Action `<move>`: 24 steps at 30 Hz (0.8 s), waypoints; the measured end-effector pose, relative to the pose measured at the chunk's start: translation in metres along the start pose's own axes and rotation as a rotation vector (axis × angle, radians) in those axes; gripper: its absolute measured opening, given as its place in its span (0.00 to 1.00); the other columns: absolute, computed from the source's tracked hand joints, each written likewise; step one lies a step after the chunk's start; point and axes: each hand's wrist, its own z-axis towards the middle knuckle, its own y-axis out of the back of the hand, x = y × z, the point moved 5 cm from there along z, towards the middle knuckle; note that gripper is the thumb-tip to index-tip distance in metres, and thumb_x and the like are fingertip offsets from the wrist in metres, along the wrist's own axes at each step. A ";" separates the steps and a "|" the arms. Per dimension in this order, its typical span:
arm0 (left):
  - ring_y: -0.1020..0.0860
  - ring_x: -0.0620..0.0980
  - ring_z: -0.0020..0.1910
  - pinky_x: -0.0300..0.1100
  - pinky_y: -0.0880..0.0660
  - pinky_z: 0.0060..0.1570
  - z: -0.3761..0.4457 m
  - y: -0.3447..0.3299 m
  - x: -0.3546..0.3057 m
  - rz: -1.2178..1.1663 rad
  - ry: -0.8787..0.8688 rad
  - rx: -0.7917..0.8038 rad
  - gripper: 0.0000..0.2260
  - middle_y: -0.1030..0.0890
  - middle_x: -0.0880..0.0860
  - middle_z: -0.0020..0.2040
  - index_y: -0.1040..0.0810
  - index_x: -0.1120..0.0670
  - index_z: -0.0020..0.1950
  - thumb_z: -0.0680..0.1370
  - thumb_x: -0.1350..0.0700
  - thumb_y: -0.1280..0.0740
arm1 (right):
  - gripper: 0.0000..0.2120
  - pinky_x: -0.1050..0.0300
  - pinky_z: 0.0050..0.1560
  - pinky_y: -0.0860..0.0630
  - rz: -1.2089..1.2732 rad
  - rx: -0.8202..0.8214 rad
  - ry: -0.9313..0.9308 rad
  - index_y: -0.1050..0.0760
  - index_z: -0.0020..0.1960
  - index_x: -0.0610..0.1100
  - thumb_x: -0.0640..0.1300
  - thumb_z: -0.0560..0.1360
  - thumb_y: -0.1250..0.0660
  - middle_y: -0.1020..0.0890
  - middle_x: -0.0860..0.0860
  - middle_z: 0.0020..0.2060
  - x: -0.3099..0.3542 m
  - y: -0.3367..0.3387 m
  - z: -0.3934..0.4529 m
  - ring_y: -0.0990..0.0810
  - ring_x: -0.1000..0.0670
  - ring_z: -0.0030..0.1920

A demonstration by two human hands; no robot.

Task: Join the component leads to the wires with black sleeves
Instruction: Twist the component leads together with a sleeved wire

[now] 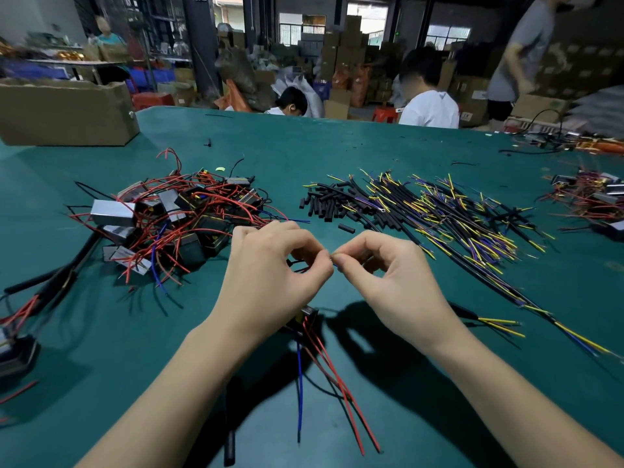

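I see the green counter [337, 146] carrying a component pile [169, 217] toward its left edge and sleeved wires [456, 217] toward its right. My left hand [270, 275] and right hand [388, 275] meet mid-counter, each pinching what appears to be a thin blue lead [335, 264]. One component [309, 314] hangs beneath them.

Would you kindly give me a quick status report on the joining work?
Left hand and right hand pinching thin blue lead between them. Small black component hanging below. Short black sleeves untouched beyond. Nothing in the way.
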 end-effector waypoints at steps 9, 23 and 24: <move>0.26 0.45 0.53 0.54 0.36 0.65 0.004 -0.004 0.016 -0.227 0.369 0.028 0.10 0.22 0.46 0.46 0.20 0.48 0.32 0.65 0.44 0.37 | 0.04 0.67 0.40 0.30 -0.107 -0.046 0.157 0.20 0.41 0.43 0.37 0.74 0.31 0.19 0.53 0.35 0.010 -0.001 0.001 0.24 0.56 0.37; 0.30 0.47 0.52 0.44 0.46 0.47 0.001 0.001 -0.005 0.243 -0.227 -0.056 0.09 0.25 0.45 0.48 0.21 0.47 0.50 0.72 0.47 0.30 | 0.07 0.64 0.40 0.26 0.258 -0.043 -0.164 0.21 0.39 0.46 0.38 0.75 0.31 0.20 0.54 0.31 -0.010 0.000 0.004 0.24 0.57 0.33; 0.30 0.47 0.52 0.44 0.46 0.47 0.000 0.002 -0.005 0.247 -0.247 -0.063 0.08 0.25 0.45 0.47 0.20 0.47 0.50 0.72 0.48 0.30 | 0.07 0.65 0.40 0.26 0.266 -0.042 -0.173 0.21 0.39 0.46 0.38 0.75 0.31 0.20 0.54 0.31 -0.011 0.000 0.004 0.24 0.57 0.33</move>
